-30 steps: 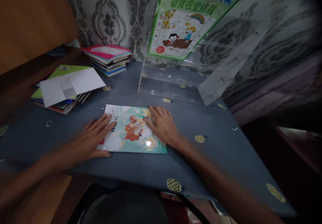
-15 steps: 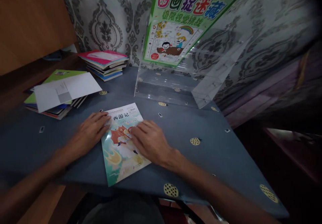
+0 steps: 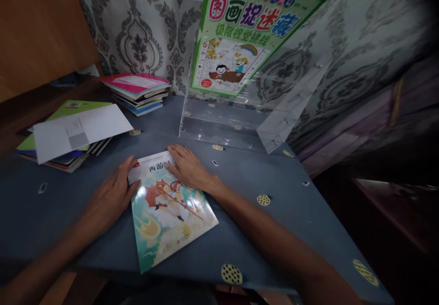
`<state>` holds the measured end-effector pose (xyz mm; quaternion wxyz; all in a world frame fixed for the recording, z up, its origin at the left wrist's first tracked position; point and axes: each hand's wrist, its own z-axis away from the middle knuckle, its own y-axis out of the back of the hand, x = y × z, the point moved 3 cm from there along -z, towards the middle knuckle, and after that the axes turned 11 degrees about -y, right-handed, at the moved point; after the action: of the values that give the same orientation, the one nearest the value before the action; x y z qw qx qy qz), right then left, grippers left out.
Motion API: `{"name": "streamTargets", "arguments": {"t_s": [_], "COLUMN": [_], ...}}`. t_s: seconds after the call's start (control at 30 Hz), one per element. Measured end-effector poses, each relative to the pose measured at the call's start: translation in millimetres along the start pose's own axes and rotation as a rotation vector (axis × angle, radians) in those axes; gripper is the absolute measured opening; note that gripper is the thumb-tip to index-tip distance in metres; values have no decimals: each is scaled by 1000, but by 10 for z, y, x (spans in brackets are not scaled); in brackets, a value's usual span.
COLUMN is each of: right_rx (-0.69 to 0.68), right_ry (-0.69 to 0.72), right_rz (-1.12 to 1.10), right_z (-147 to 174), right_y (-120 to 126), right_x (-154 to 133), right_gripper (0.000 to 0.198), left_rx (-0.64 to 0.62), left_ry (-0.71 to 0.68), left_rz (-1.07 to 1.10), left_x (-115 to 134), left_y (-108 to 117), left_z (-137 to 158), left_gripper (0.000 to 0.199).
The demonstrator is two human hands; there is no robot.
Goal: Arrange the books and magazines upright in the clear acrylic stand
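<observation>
A glossy storybook [image 3: 164, 222] with a teal and white illustrated cover lies face up on the table in front of me. My left hand [image 3: 113, 188] holds its upper left edge, the thumb on the cover and the fingers along the side. At the upper right corner, my right hand [image 3: 187, 168] grips the book, its thumb across part of the title and its fingers over the top edge. What the fingertips do under the edges is hidden.
A clear acrylic stand [image 3: 222, 133] at the back holds a green picture book [image 3: 240, 35]. To the left are a stack of books with a pink top [image 3: 135, 85] and a fanned pile under a white book [image 3: 92, 129]. The blue tablecloth [image 3: 295, 232] has pineapple prints.
My right hand has slid from the middle of the cover to the book's upper right corner, uncovering the picture. My left hand stays at the left edge. The view has shifted slightly.
</observation>
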<state>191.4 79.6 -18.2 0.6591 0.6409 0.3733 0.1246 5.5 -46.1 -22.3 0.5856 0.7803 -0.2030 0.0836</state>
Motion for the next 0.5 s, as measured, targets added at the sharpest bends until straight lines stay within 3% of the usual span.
{"name": "streamTargets", "arguments": {"t_s": [0.13,0.27,0.5], "right_rx": [12,68,207], "right_ry": [-42,-94,-188], "right_rz": [-28,-40,-80], "right_z": [49,119,231], "right_y": [-11,-54,8], "right_x": [68,61,144], "right_gripper": [57,55,39], "left_rx": [0,-83,-170], "left_ry": [-6,-17,-108], "left_rz": [-53,-27,20], "left_x": [44,13,-101], "left_y": [-19,-91,-111], "left_z": [16,-30,-331], "left_gripper": [59,57,56]}}
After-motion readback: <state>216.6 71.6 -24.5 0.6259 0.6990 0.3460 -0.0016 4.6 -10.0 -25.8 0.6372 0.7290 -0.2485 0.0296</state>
